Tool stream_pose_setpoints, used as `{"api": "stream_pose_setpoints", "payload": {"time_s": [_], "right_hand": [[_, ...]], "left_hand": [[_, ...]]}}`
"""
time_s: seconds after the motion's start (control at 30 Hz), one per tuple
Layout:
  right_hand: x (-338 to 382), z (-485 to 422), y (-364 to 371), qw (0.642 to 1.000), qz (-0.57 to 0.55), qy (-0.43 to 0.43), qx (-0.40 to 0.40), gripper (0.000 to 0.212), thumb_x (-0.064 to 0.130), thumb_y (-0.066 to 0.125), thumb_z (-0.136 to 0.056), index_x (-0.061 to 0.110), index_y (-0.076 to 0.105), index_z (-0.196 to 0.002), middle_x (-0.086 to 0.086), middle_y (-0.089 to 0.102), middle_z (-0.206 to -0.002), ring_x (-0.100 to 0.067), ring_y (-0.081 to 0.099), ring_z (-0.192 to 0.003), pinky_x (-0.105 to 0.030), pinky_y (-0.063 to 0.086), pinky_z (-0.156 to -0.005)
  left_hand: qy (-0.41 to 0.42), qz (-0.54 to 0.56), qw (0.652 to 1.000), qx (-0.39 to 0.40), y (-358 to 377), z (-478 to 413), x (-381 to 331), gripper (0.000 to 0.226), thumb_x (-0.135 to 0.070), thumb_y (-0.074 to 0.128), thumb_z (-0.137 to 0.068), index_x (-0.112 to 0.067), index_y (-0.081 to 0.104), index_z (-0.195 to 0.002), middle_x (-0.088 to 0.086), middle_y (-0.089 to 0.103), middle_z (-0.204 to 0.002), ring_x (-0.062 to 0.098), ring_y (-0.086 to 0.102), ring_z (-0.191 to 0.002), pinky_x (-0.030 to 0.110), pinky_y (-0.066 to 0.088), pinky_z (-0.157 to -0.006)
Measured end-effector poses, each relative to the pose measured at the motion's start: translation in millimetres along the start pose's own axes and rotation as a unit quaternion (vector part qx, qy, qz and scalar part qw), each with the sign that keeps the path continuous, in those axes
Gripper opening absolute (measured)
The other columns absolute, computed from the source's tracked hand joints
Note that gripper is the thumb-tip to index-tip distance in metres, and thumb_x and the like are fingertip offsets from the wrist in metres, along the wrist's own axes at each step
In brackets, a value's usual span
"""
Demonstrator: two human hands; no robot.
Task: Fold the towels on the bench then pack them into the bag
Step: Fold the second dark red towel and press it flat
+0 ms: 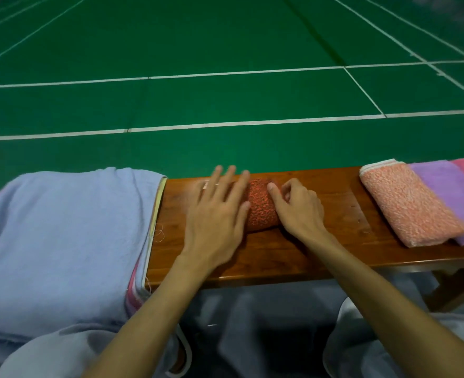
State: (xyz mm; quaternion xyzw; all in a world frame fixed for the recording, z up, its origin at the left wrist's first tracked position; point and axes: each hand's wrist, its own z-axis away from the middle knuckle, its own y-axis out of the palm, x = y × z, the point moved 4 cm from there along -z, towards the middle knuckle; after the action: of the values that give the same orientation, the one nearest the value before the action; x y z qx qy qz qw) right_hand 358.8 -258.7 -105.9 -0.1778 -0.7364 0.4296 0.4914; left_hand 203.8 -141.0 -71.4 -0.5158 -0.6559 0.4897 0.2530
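One orange towel [261,211], held by right hand [299,211], touches left hand [217,214].

One head-worn, wide-angle view, facing forward and down.
The camera looks from close above at the brown wooden tabletop [307,257], which crosses the lower half from left to right; beyond its far edge the green court floor with white lines [225,36] fills the upper half.
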Motion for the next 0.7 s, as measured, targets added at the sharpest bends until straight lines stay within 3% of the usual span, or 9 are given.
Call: {"api": "stream_pose_setpoints", "payload": {"time_s": [0.1, 0.17, 0.2, 0.27, 0.33, 0.47, 0.7], "right_hand": [[19.3, 8.1, -11.6, 0.985, 0.052, -0.162, -0.039, 0.05, 0.05, 0.033, -0.105, 0.016, 0.054, -0.134, -0.008, 0.062, -0.129, -0.027, 0.056, -0.119, -0.044, 0.049, -0.094], [34.4, 20.7, -5.3, 0.951, 0.108, -0.29, 0.01, 0.058, 0.047, 0.027, -0.107, 0.015, 0.043, -0.153, -0.006, 0.048, -0.154, -0.025, 0.039, -0.143, -0.048, 0.035, -0.116], [38.0, 27.2, 2.0, 0.939, 0.132, -0.313, 0.054, 0.062, 0.048, 0.023, -0.106, 0.018, 0.035, -0.159, -0.003, 0.036, -0.164, -0.024, 0.026, -0.153, -0.051, 0.024, -0.123], [37.6, 35.1, 15.5, 0.932, 0.168, -0.299, 0.122, 0.068, 0.055, 0.014, -0.105, 0.022, 0.018, -0.164, 0.003, 0.015, -0.171, -0.021, 0.002, -0.159, -0.055, 0.009, -0.126], [32.3, 37.9, 21.9, 0.931, 0.185, -0.28, 0.144, 0.072, 0.059, 0.009, -0.104, 0.022, 0.012, -0.165, 0.005, 0.006, -0.172, -0.019, -0.006, -0.159, -0.055, 0.005, -0.127], [10.2, 27.8, 15.8, 0.949, 0.168, -0.229, 0.135, 0.074, 0.06, 0.003, -0.102, 0.022, 0.016, -0.165, 0.006, 0.007, -0.172, -0.018, -0.002, -0.159, -0.054, 0.008, -0.127], [-9.5, 21.9, 12.0, 0.964, 0.132, -0.172, 0.157, 0.072, 0.06, -0.002, -0.098, 0.034, 0.012, -0.164, 0.007, 0.014, -0.171, -0.016, 0.002, -0.159, -0.049, 0.003, -0.128]], "left_hand": [[0.015, -0.023, 0.996, 0.087, 29.1, 5.1, -2.5, 0.056, -0.043, 0.019, -0.11, -0.027, 0.022, -0.164, 0.002, 0.017, -0.171, 0.024, 0.003, -0.16, 0.048, 0.01, -0.129], [0.001, -0.028, 0.995, 0.099, 38.9, 6.7, 0.6, 0.058, -0.042, 0.016, -0.109, -0.024, 0.017, -0.165, 0.002, 0.013, -0.172, 0.024, 0.0, -0.16, 0.048, 0.008, -0.129], [0.0, -0.032, 0.994, 0.101, 41.3, 6.7, 1.5, 0.059, -0.041, 0.017, -0.109, -0.023, 0.015, -0.165, 0.002, 0.011, -0.172, 0.024, -0.001, -0.16, 0.049, 0.009, -0.129], [0.004, -0.038, 0.993, 0.108, 41.8, 7.4, 2.4, 0.062, -0.04, 0.017, -0.107, -0.02, 0.014, -0.165, 0.003, 0.01, -0.172, 0.023, -0.001, -0.16, 0.051, 0.011, -0.128], [-0.012, -0.035, 0.993, 0.114, 41.7, 11.0, 5.8, 0.063, -0.044, 0.012, -0.107, -0.017, 0.018, -0.164, 0.005, 0.016, -0.171, 0.024, 0.006, -0.16, 0.051, 0.012, -0.128], [-0.088, -0.019, 0.991, 0.102, 36.2, 20.5, 22.0, 0.066, -0.048, 0.008, -0.108, -0.014, 0.03, -0.161, 0.005, 0.031, -0.166, 0.025, 0.019, -0.157, 0.048, 0.018, -0.128], [-0.123, 0.049, 0.986, 0.106, 32.8, 25.6, 30.5, 0.068, -0.05, 0.006, -0.105, -0.018, 0.027, -0.162, 0.001, 0.024, -0.169, 0.021, 0.009, -0.159, 0.049, 0.012, -0.129]]}}
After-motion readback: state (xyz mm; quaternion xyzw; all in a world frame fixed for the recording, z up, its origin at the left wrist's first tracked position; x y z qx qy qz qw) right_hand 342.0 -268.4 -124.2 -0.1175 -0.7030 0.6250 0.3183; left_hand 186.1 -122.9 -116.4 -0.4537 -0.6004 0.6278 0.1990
